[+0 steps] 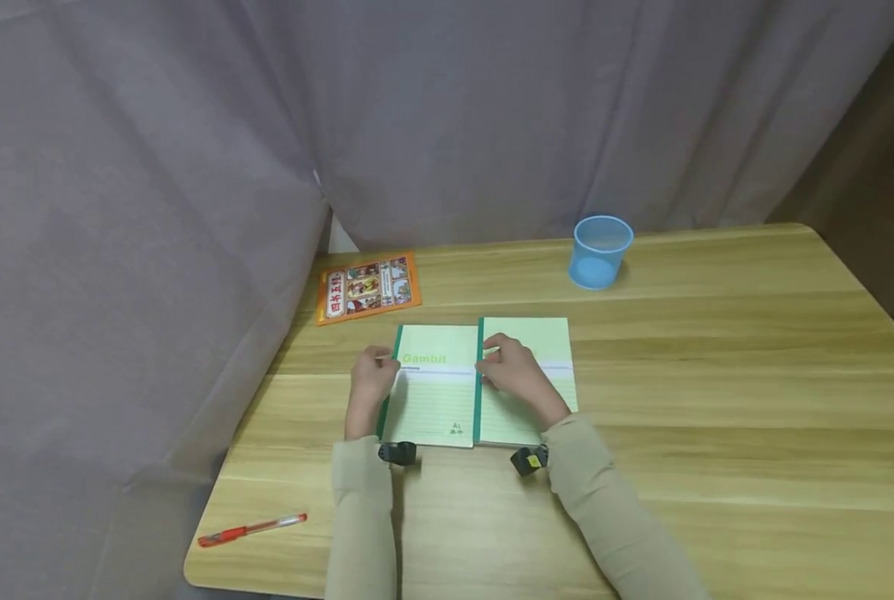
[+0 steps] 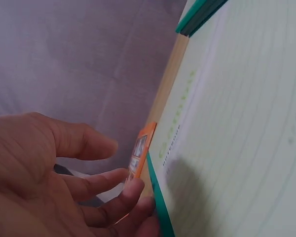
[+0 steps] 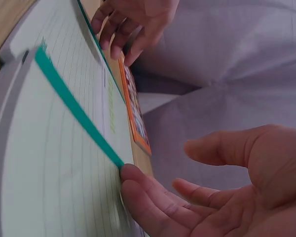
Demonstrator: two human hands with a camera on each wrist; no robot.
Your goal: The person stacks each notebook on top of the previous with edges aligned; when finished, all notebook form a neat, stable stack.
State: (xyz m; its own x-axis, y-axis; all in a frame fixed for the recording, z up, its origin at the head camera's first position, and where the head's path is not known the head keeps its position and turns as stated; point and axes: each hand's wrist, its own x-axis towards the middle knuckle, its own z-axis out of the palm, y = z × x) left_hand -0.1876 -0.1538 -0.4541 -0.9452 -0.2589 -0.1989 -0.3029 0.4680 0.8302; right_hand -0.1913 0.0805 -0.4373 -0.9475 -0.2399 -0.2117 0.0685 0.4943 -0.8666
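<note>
Two pale green notebooks with dark green spines lie side by side on the table. My left hand (image 1: 372,379) is at the spine edge of the left notebook (image 1: 435,408), which reads "Gambit". In the left wrist view its thumb stands apart from loosely bent fingers (image 2: 111,210), with nothing between them. Over the spine of the right notebook (image 1: 506,423) is my right hand (image 1: 517,371). The right wrist view shows its fingertips (image 3: 133,175) touching that notebook's green spine, thumb well away. The right notebook's spine side overlaps or meets the left one's edge; I cannot tell which.
An orange illustrated booklet (image 1: 369,287) lies at the back left. A blue mesh bin (image 1: 599,254) stands near the back edge. A red pen (image 1: 252,529) lies at the front left. Grey curtains (image 1: 454,117) hang behind and left of the wooden table (image 1: 716,400).
</note>
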